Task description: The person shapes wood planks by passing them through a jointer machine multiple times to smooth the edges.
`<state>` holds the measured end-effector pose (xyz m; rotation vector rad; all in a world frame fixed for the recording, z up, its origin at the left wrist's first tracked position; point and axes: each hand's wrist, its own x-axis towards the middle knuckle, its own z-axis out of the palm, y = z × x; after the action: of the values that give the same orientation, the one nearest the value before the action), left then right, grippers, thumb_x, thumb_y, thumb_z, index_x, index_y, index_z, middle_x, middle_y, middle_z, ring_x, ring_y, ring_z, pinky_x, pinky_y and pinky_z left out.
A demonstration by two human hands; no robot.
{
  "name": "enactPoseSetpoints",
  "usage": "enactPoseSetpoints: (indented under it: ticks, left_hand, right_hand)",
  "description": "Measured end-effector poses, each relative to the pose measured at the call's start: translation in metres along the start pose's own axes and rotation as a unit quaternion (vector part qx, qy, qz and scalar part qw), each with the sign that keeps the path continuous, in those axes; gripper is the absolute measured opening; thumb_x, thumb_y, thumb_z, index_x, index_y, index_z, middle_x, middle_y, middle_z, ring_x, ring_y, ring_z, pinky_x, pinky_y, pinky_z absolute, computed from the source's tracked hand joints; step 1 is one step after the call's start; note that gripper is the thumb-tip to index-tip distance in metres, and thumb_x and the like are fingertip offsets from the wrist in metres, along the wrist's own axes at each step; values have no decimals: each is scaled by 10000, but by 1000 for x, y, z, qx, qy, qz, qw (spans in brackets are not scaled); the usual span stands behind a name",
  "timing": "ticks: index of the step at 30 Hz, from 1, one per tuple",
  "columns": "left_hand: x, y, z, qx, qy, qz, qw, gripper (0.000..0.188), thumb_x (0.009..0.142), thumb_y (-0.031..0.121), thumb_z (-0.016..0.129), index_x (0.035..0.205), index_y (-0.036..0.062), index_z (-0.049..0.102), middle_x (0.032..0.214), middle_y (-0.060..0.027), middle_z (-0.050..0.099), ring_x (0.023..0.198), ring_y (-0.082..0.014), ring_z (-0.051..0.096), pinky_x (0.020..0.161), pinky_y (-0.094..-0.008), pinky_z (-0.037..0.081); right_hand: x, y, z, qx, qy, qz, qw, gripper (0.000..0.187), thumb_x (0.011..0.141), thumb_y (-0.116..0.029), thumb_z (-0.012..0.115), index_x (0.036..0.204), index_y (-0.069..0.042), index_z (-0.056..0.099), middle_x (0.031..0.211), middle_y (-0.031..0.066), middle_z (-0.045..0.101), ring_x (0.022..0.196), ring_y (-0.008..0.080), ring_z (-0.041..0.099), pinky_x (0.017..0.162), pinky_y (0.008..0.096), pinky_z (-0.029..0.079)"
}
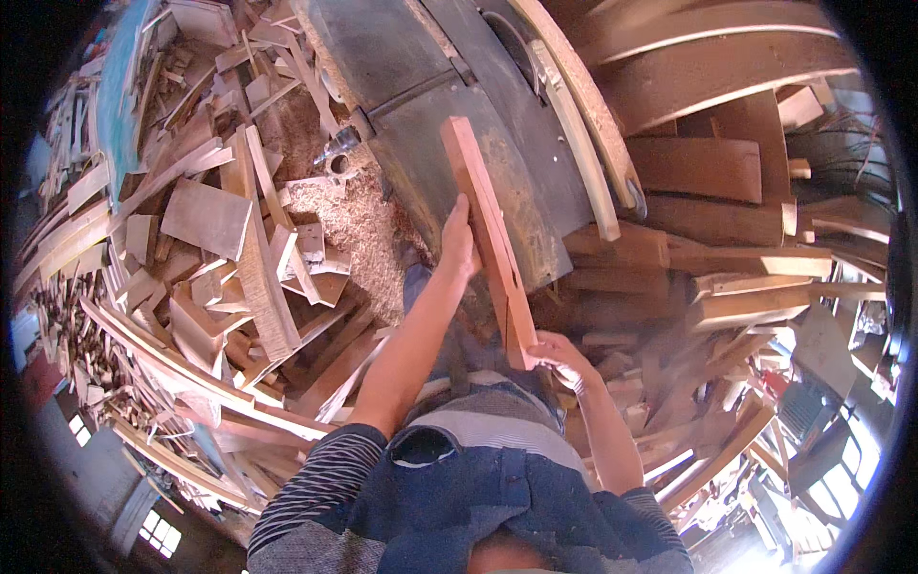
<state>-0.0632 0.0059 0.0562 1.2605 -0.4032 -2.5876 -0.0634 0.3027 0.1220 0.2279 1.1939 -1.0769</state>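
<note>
The step in hand looks like handling a wooden bar [489, 230] at the machine bed [411, 143]: its far end lies over the dark metal, its near end juts toward the body. The right hand [562, 362] grips that near end; the left hand [460, 247] meets the left side, fingers hidden, so I cannot tell if it is closed. The next move seems to call for steady two-handed alignment; no container is clearly discernible among the offcuts [207, 218]
</note>
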Motion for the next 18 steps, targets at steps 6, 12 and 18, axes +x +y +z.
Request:
enactPoseSetpoints:
  ticks: [6,12,18]
  left_hand:
    - [13,-3,-20,5,10,16,1000,448,1132,396,412,1392,43,507,1216,-132,608,1117,-277,616,967,-471,526]
    - [-3,7,-18,99,-8,25,995,412,1132,301,427,1473,73,472,1307,-94,565,1196,-256,575,1059,-460,464]
    - [-12,-14,-13,160,-22,40,986,427,1128,304,458,1455,30,473,1328,-99,575,1235,-271,560,1095,-476,447]
  right_hand:
    - [-1,-1,6,116,-31,-42,992,334,929,-252,750,1135,2,683,945,68,715,839,157,696,764,305,572]
    - [-6,-7,6,176,-71,-63,980,443,1006,-359,679,1258,1,615,1044,83,693,894,167,673,762,322,556]
    - [-15,-19,7,91,-21,-106,990,434,1006,-369,686,1250,-13,649,1024,45,690,881,132,646,771,303,530]
